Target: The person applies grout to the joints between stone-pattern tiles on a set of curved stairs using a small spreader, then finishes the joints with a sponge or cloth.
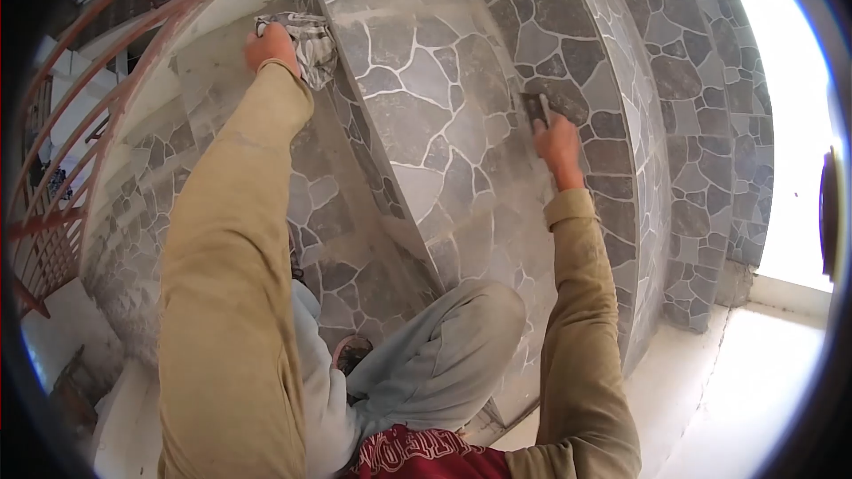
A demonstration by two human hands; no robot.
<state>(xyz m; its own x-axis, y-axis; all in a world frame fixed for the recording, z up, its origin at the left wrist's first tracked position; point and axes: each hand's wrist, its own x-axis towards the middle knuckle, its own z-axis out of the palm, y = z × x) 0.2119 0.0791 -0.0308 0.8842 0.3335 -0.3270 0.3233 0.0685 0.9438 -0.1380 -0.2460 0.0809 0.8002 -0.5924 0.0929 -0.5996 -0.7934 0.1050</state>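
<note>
My left hand is closed on a crumpled grey and white patterned cloth, near the left end of a step. On the right, my right hand grips a small dark trowel-like tool. The tool rests at or just above the step, whose surface is grey stone pattern with pale joints. Dusty, smeared patches lie on the step between my hands. The exact shape of the tool's blade is hard to make out.
More stone-patterned stairs rise on the right. A reddish metal railing curves along the left. Below are my bent knee and a foot in a sandal on the lower step. Bright white floor lies at lower right.
</note>
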